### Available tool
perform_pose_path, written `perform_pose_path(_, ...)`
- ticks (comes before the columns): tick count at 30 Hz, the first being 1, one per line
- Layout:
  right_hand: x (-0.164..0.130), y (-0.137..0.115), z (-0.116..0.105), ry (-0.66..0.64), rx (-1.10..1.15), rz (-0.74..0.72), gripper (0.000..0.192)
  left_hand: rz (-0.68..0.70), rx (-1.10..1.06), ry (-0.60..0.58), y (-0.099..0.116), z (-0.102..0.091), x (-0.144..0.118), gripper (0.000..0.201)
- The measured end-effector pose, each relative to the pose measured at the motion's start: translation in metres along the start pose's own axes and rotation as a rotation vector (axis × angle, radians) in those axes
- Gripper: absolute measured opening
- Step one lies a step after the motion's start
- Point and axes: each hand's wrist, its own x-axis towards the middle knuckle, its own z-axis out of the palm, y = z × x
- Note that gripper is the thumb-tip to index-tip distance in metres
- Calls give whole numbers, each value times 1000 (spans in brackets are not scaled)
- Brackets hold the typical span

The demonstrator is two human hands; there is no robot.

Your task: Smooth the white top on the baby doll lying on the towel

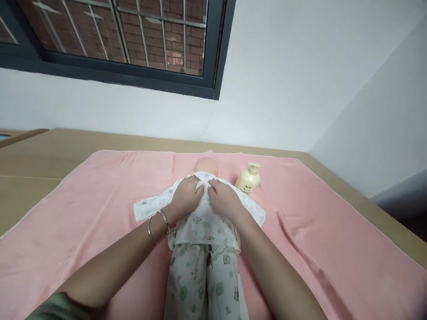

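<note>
A baby doll (207, 165) lies on its back on a pink blanket, its head away from me. It wears a white printed shirt (207, 226) with the sleeves spread to both sides, and matching trousers (188, 284). My left hand (186, 195), with bangles at the wrist, is closed on the shirt's upper front near the collar. Just beside it, my right hand (224, 198) pinches the other side of the same front. The fingertips of both hands are partly hidden in the cloth.
A pale yellow pump bottle (248, 178) rests on the pink blanket (110, 200) to the right of the doll's head. The blanket has a raised fold (300, 253) at the right. Behind the wooden surface (76, 144) are a white wall and a barred window (133, 35).
</note>
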Motion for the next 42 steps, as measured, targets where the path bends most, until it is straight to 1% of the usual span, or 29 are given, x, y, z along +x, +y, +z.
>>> perform_pose_path(3, 13, 15, 8, 37, 1, 32, 45, -2, 22, 44, 0, 5, -2, 34)
perform_pose_path(7, 22, 26, 18, 49, -30, 32, 48, -15, 104, 52, 5, 5, -5, 38)
perform_pose_path(11, 24, 28, 19, 59, -33, -20, 43, -26, 279, 65, 20, 4, -17, 40)
perform_pose_path(14, 21, 22, 16, 72, -62, -14, 42, 28, 342, 84, 30, 3, -24, 41)
perform_pose_path(17, 10, 8, 8, 57, -118, -10, 39, 34, 300, 63, 30, -3, -20, 34)
perform_pose_path(20, -6, -8, -5, -13, -165, -20, 33, -47, 214, -15, 22, -11, -7, 31)
perform_pose_path(23, -16, -15, -14, -84, -177, -41, 33, -86, 161, -66, 14, -14, 3, 30)
perform_pose_path(26, -11, -9, -14, -82, -125, -57, 34, -57, 184, -50, 16, -12, 1, 31)
perform_pose_path(32, 15, 26, -8, -31, 47, -51, 34, 95, 346, 50, 34, 0, -25, 35)
perform_pose_path(35, 20, 37, -8, -19, 106, -35, 36, 114, 331, 53, 37, 1, -30, 35)
perform_pose_path(38, 17, 31, -5, -4, 10, -15, 36, 73, 228, 15, 33, -7, -24, 31)
perform_pose_path(42, 4, 6, -2, 44, -158, 4, 33, -30, 137, -30, 20, -15, -9, 28)
